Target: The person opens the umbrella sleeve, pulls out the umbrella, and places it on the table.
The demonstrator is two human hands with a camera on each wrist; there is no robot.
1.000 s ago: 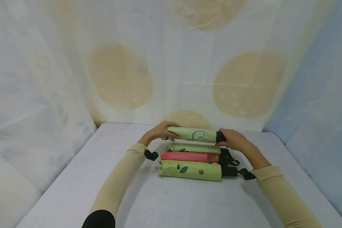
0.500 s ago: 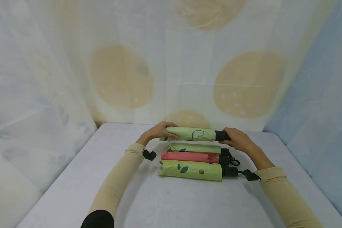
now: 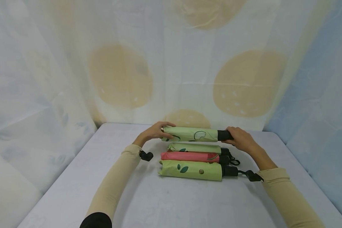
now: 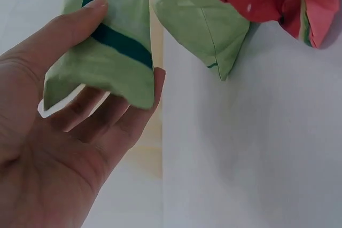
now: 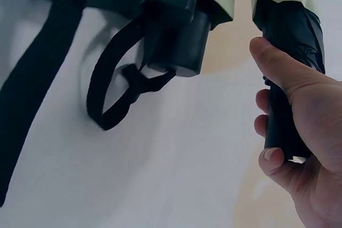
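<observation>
The folded green umbrella (image 3: 192, 134) is held level in the air at the far side of the table (image 3: 74, 190), just beyond the three others, and over the last second it has risen a little and drifted slightly toward the back wall, so the gap between it and the row beneath looks wider than it did. The left hand (image 3: 156, 132) holds its cloth end, thumb on top and fingers cupped underneath, as the left wrist view shows plainly (image 4: 69, 105); the right hand (image 3: 240, 139) is wrapped round the black handle (image 5: 291, 68), fingers curled tight about it. Both grips look unchanged, only the height and reach have shifted, which I read as the umbrella being carried clear of the others and not being set down on them. Under it lie the three resting umbrellas side by side, touching: a slimmer green one (image 3: 195, 148) farthest back, a pink watermelon-patterned one (image 3: 189, 156) in the middle, and a fatter green one with leaf prints (image 3: 191, 170) nearest. Their black handles point to the right, wrist straps (image 5: 115, 94) trailing loose on the tabletop. Behind it all hangs a pale curtain with big tan circles (image 3: 119, 76).
</observation>
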